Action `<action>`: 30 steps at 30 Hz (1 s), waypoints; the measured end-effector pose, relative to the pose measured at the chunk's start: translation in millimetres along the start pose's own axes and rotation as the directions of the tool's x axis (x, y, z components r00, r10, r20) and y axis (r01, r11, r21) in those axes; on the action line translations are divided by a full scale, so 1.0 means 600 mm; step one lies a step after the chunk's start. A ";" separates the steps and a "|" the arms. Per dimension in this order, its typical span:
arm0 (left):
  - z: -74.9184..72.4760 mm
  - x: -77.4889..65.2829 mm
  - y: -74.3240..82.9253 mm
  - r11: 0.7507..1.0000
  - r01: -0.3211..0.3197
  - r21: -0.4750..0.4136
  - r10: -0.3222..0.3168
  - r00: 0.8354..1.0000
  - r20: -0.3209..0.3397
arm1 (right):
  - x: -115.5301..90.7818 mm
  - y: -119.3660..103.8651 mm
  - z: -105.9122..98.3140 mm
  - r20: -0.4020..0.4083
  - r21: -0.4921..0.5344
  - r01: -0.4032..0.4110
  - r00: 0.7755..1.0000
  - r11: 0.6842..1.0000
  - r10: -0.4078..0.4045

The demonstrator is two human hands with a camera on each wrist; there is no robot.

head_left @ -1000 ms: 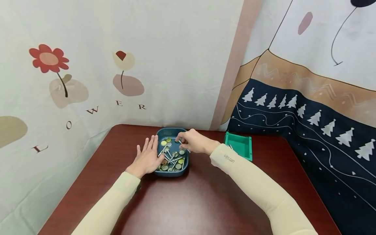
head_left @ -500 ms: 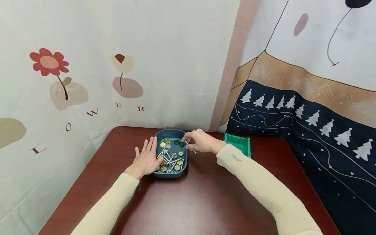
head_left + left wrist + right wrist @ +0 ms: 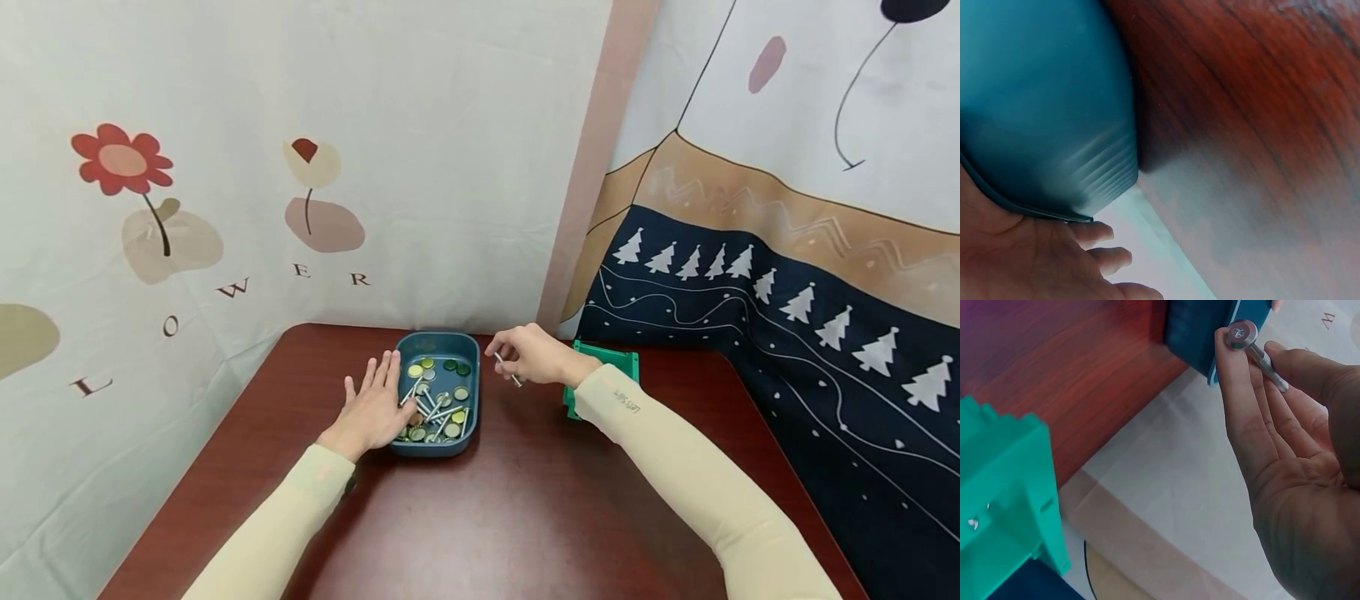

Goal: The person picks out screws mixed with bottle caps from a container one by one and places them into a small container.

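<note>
My left hand (image 3: 369,417) rests on the left rim of a blue tray (image 3: 435,450), its fingers straight and spread. Inside lie loose screws (image 3: 432,407) and round caps (image 3: 461,392) in yellow, green and silver. Just right of the tray, my right hand (image 3: 538,357) pinches one screw (image 3: 1241,334) above the table. The right wrist view shows its wide cross-slotted head and short silver shaft between thumb and fingers. A green bin (image 3: 618,361) stands further right, partly hidden by the right wrist and sleeve; small shiny bits (image 3: 973,523) show at it in the right wrist view.
Both containers stand toward the far edge of a dark red wooden table (image 3: 480,525). A white printed cloth (image 3: 450,167) hangs directly behind it. On the right, a navy cloth with white trees (image 3: 750,333) hangs beside the table.
My right hand has lifted the screw out of the tray and carried it right, past the rim toward the green bin. The left hand has stayed on the tray.
</note>
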State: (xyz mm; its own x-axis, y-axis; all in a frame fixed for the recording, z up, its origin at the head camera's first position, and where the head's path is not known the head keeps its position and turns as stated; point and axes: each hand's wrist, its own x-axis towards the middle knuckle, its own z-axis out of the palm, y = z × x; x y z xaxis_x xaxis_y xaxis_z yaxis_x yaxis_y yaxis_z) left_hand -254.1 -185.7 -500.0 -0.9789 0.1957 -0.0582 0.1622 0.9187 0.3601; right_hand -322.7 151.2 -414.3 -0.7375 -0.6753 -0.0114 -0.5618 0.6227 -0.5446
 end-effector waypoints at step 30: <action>0.000 0.000 0.000 1.000 -0.008 -0.011 0.008 1.000 -0.011 | -0.067 0.064 -0.059 -0.056 0.046 -0.124 0.990 0.991 0.127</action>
State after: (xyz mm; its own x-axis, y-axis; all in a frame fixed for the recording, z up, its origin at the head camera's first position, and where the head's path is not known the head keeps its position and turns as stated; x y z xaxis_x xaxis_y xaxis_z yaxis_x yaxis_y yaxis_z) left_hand -254.0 -186.1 -499.9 -0.9789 0.1995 -0.0449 0.1690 0.9131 0.3711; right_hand -328.1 216.1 -405.1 -0.8227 -0.5676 -0.0329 -0.4481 0.6829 -0.5769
